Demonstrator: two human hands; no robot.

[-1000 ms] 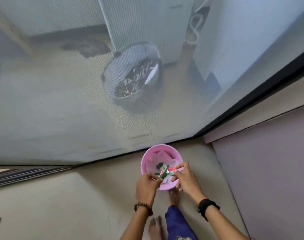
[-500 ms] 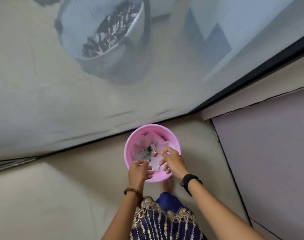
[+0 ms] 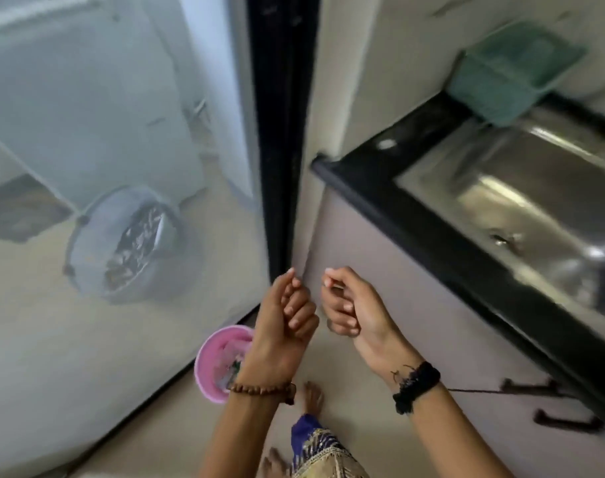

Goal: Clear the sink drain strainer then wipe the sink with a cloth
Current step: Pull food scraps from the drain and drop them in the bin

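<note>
My left hand [image 3: 287, 315] and my right hand [image 3: 349, 305] are raised side by side in the middle of the view, fingers curled in, nothing held in either. Below my left wrist, a pink bowl [image 3: 213, 350] with scraps and wrappers in it stands on the floor beside the screen door. The steel sink [image 3: 522, 201] shows at the right, set in a black counter [image 3: 380, 188], with its drain [image 3: 504, 240] visible as a blurred spot. No cloth is in view.
A mesh screen door with a black frame [image 3: 280, 132] fills the left; behind it stands a round bin [image 3: 121, 250] of waste. A green basket [image 3: 511, 67] sits behind the sink. Cabinet handles [image 3: 566, 420] are lower right. My bare feet [image 3: 311, 396] are on the tiled floor.
Both hands left the pink bowl and rose, with nothing in them. The view swung up and right, which brought the sink and counter into sight.
</note>
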